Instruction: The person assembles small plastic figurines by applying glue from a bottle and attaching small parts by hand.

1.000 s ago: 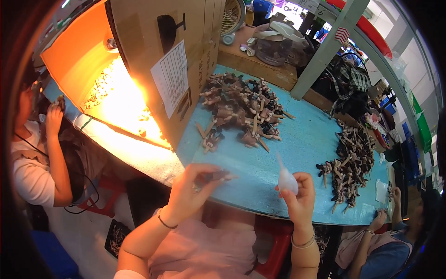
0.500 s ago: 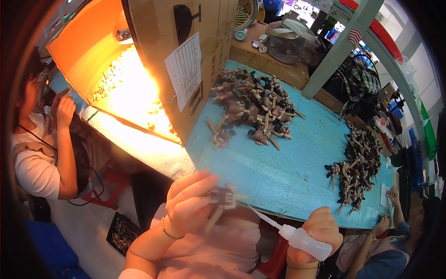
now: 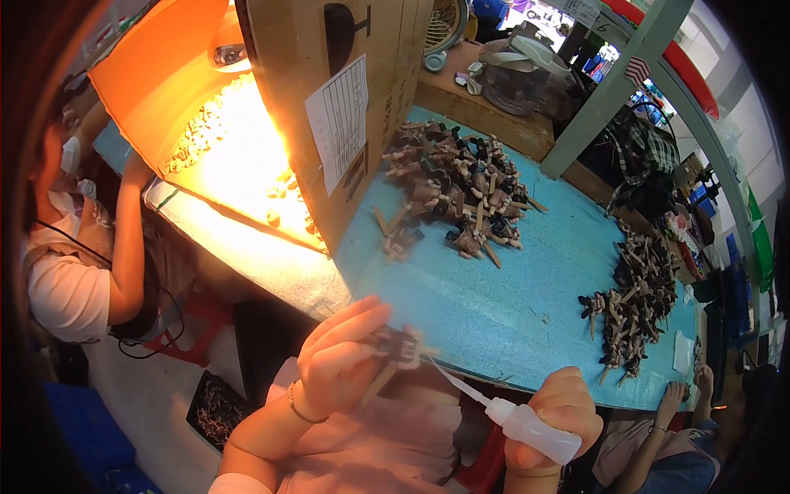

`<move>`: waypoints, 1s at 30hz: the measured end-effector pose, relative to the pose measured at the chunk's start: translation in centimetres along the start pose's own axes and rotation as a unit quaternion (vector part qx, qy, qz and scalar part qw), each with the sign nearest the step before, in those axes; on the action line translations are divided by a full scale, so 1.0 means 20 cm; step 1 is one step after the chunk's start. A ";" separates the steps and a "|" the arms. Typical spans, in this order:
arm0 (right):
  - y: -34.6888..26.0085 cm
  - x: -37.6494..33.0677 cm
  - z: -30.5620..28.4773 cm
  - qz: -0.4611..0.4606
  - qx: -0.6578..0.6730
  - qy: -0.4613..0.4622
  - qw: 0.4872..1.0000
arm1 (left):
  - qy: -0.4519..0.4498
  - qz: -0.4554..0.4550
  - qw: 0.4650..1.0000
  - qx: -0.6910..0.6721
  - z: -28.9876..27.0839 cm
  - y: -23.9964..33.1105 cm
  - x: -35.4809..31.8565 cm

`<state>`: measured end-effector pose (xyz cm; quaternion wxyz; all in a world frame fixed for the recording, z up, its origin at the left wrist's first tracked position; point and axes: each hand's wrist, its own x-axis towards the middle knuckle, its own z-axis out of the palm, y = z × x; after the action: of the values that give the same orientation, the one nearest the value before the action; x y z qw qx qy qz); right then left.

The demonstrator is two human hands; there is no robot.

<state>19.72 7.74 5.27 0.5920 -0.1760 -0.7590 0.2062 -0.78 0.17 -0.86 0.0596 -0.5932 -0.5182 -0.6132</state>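
Two hands worked just above the near edge of the blue table (image 3: 510, 321). Left hand (image 3: 341, 362) pinched a small dark figure piece on a wooden stick (image 3: 397, 350), fingers curled closed around it; its details were too small to make out. Right hand (image 3: 559, 412) wrapped shut around a white squeeze bottle with a long thin nozzle (image 3: 527, 426), its body partly hidden by the fingers. The bottle's long axis ran up-left, its nozzle tip meeting the figure.

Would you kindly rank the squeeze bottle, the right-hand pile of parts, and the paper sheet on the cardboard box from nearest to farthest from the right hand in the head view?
1. Squeeze bottle: held in the right hand.
2. Right-hand pile: up the table, right edge.
3. Paper sheet: far, upper left, on the cardboard box.
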 end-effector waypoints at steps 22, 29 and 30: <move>-0.05 0.07 0.00 -0.058 0.002 -0.064 0.996 | -0.015 -0.016 1.000 -0.010 -0.01 0.02 0.01; -0.02 0.02 -0.02 -0.007 0.023 -0.046 0.999 | -0.012 -0.023 1.000 -0.017 0.00 0.01 -0.01; -0.03 0.02 -0.02 0.004 0.031 -0.045 0.999 | -0.010 -0.024 0.999 -0.019 0.00 0.01 0.00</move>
<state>19.96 7.49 5.94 0.5615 -0.1515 -0.7773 0.2397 -0.68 0.05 -0.73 0.0282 -0.5876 -0.5215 -0.6180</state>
